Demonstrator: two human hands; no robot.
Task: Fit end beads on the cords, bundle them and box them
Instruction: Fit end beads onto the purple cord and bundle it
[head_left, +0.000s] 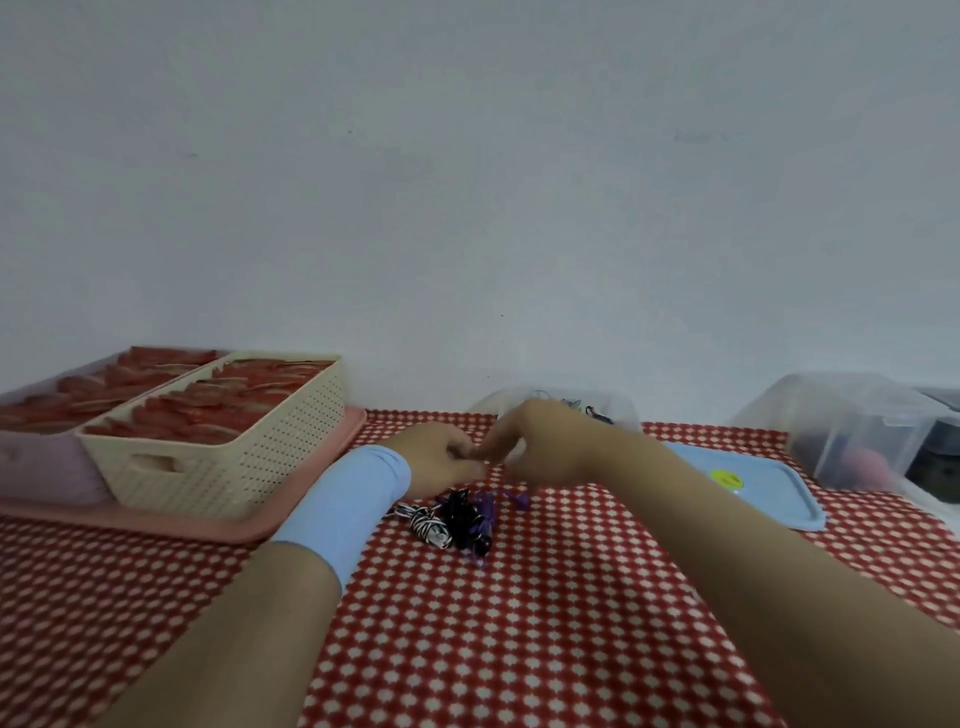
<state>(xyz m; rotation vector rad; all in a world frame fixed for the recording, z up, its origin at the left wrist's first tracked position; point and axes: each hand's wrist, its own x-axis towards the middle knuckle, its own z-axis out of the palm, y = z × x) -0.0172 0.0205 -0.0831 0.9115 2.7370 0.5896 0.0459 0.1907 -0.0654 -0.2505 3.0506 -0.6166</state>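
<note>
cords (457, 517) lie just by left hand (434, 454) and right hand (550, 441), pinched tip to tip, can't tell on what. grip near the cord end, i'd say.

Desk (519, 649): two baskets (218, 467) on a tray (234, 532) at left; cords (460, 519) at centre; a box (621, 410) behind them, by the wall; a lid (774, 493) at right, second box (857, 431) behind it.

The left forearm (270, 613) reaches in from seven o'clock, the right forearm (727, 551) from five. The left hand (439, 452) and right hand (540, 441) meet fingertip to fingertip, both curled; any grip is blurred.
</note>
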